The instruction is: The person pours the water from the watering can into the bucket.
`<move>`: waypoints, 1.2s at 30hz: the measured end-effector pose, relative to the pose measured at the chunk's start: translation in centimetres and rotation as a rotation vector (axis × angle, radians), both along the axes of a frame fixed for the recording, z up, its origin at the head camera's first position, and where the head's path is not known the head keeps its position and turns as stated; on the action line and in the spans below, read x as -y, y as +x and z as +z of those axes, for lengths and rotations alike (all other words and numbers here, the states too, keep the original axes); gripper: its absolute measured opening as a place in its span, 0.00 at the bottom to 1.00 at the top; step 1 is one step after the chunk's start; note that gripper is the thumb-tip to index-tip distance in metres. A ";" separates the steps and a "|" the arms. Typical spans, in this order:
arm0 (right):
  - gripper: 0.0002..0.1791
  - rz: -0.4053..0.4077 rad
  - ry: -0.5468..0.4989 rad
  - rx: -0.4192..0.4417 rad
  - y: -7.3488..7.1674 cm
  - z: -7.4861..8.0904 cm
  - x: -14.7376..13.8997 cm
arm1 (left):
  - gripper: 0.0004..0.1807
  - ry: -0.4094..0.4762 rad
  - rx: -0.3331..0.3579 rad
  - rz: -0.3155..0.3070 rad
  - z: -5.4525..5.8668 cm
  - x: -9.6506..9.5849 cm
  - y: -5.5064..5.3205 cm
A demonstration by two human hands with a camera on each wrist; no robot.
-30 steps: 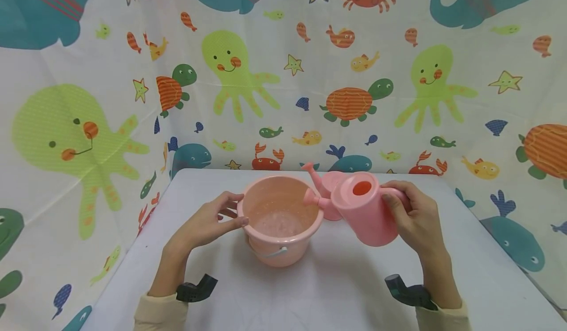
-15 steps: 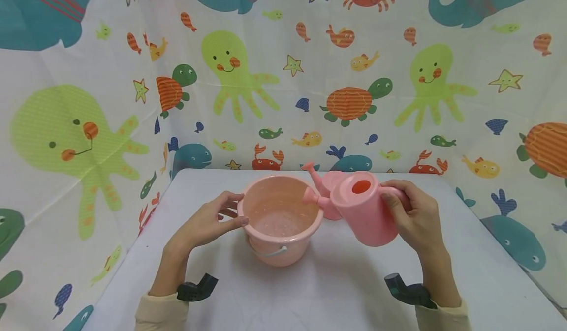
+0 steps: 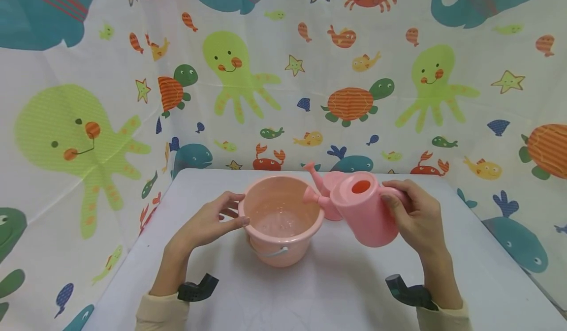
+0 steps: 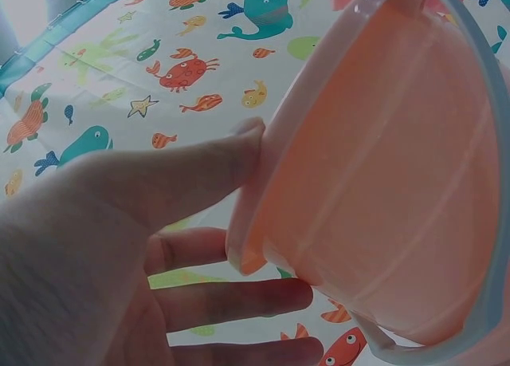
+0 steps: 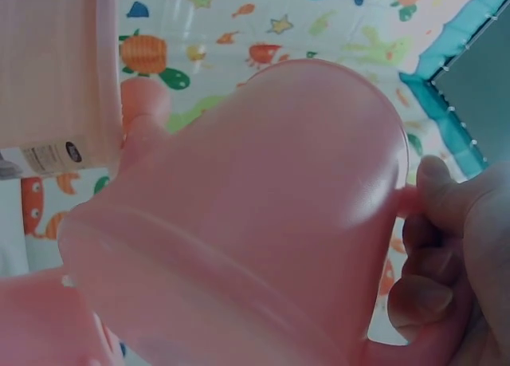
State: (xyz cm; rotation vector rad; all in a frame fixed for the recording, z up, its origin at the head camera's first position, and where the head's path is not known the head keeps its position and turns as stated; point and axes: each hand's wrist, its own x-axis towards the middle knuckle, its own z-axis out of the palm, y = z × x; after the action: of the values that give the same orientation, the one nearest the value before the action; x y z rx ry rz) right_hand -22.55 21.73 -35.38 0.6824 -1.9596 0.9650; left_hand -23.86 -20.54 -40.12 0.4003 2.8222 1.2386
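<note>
A pale pink bucket (image 3: 283,250) stands on the white table, with ripples and small bubbles showing in clear liquid inside it. My left hand (image 3: 208,223) holds its left rim, the thumb over the edge; in the left wrist view some of the fingers (image 4: 239,302) extend straight beneath the rim. In my right hand (image 3: 416,213) is the handle of a pink watering can (image 3: 367,218), the fingers curled round it. The can hangs above the table, tilted left, its spout (image 3: 316,198) over the bucket's right rim. Any stream from the spout is too faint to make out.
A second pink watering can (image 3: 333,177) stands behind the bucket, partly hidden by the held can. White table (image 3: 212,291) surface surrounds the bucket. A sea-animal curtain (image 3: 274,90) hangs behind and beside the table.
Ripples and bubbles in the bucket shift between frames. Both hands, the bucket and the held watering can keep nearly the same places.
</note>
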 end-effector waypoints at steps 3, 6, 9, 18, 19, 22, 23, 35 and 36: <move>0.20 -0.002 -0.006 0.022 0.0 0.0 -0.1 | 0.36 -0.003 0.001 0.002 0.1 -0.1 0.0; 0.21 -0.001 -0.013 0.038 0.2 0.1 -0.1 | 0.35 -0.004 0.001 0.002 0.2 -0.1 0.1; 0.21 0.005 -0.027 0.032 0.3 0.2 0.1 | 0.34 0.000 0.001 0.001 0.2 -0.1 0.1; 0.23 0.011 -0.051 0.036 0.3 0.2 0.0 | 0.35 -0.003 0.006 0.003 0.1 -0.1 0.1; 0.23 0.015 -0.055 0.031 0.3 0.2 0.0 | 0.35 -0.003 0.005 0.003 0.1 -0.1 0.1; 0.25 0.022 -0.067 0.024 0.4 0.2 0.0 | 0.35 -0.003 0.005 0.003 0.2 -0.1 0.2; 0.25 0.024 -0.072 0.022 0.4 0.1 0.0 | 0.35 -0.003 0.005 0.003 0.2 -0.1 0.2; 0.24 0.075 -0.057 0.014 0.3 0.2 -0.3 | 0.35 -0.007 0.003 0.007 0.0 -0.2 0.1; 0.23 0.075 -0.050 0.016 0.3 0.2 -0.3 | 0.35 -0.007 0.002 0.007 0.0 -0.2 0.1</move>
State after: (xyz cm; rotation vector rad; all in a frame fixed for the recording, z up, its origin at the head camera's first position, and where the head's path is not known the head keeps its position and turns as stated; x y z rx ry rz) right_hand -22.26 22.06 -35.15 0.7260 -1.9284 1.0643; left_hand -23.71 -20.37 -40.09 0.3894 2.8276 1.2286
